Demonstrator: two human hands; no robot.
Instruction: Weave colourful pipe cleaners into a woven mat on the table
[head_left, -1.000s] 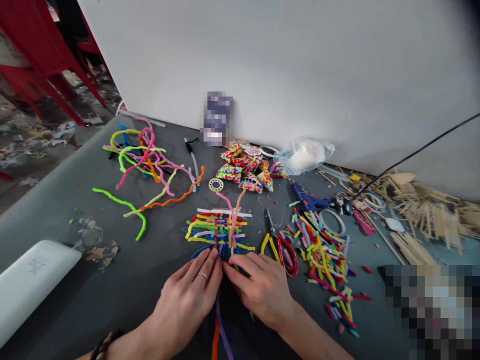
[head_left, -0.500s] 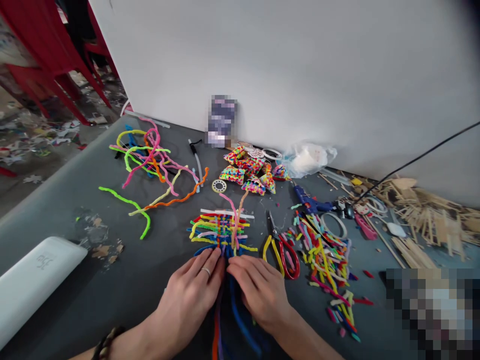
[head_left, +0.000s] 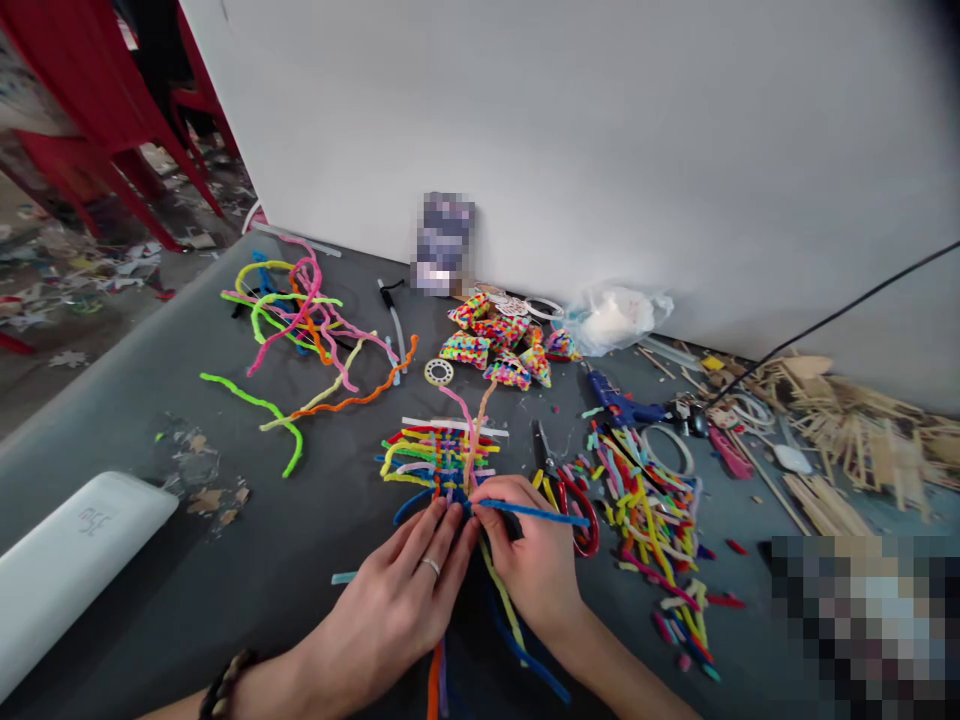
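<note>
A woven grid of coloured pipe cleaners (head_left: 448,452) lies on the dark table, with loose strands running toward me. My left hand (head_left: 412,570) rests over its near edge, fingers close together, pressing on the weave and strands. My right hand (head_left: 525,560) pinches a blue pipe cleaner (head_left: 551,513), which sticks out to the right across the fingers. Yellow-green and blue strands trail below my right hand, and orange and purple ones below my left. Red-and-yellow-handled scissors (head_left: 579,505) lie partly behind my right hand.
Short pipe cleaner pieces (head_left: 652,520), a blue glue gun (head_left: 619,400) and wooden sticks (head_left: 840,430) are to the right. Woven pieces (head_left: 506,345) and a tape roll (head_left: 439,372) lie behind. Long pipe cleaners (head_left: 300,310) and a white power bank (head_left: 82,570) are left.
My right hand has moved up and now pinches the blue pipe cleaner, which points right. My left hand has shifted slightly right. A light blue end now shows left of my left hand.
</note>
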